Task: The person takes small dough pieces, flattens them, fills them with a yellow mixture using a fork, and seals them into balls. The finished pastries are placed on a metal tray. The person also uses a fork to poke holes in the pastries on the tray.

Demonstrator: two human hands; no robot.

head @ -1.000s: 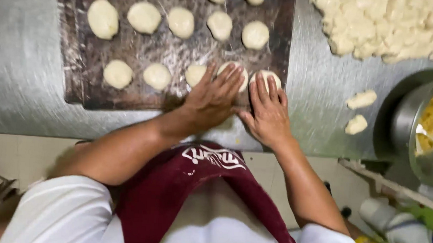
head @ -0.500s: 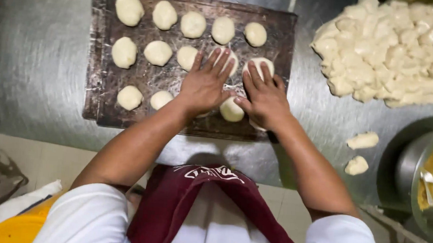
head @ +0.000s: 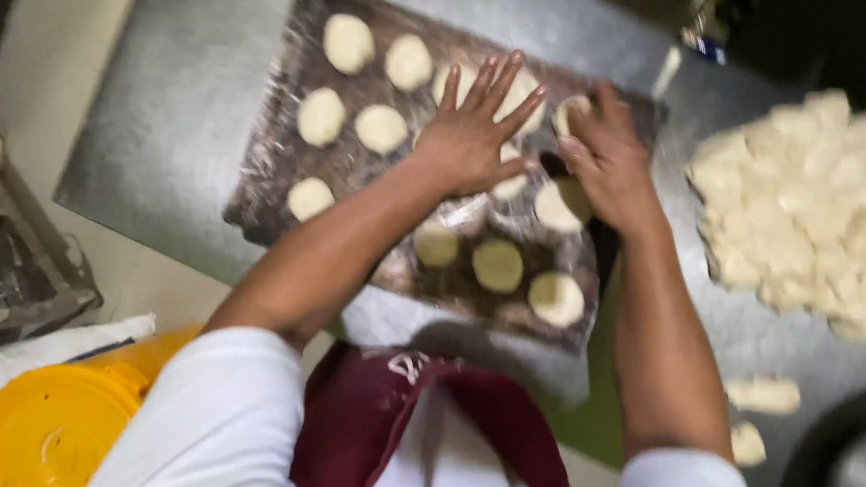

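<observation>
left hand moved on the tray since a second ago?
Yes. The left hand has gone from the tray's near row of dough discs to its far rows, fingers spread flat, beside the right hand.

The baking tray (head: pixel 277 179) lies on the metal table (head: pixel 177 87), carrying dough rounds (head: pixel 322 116). The left hand (head: pixel 470 130) rests flat mid-tray; the right hand (head: pixel 608 159) sits at the tray's right edge. A dough heap (head: pixel 816 207) lies toward the table's right edge.
</observation>
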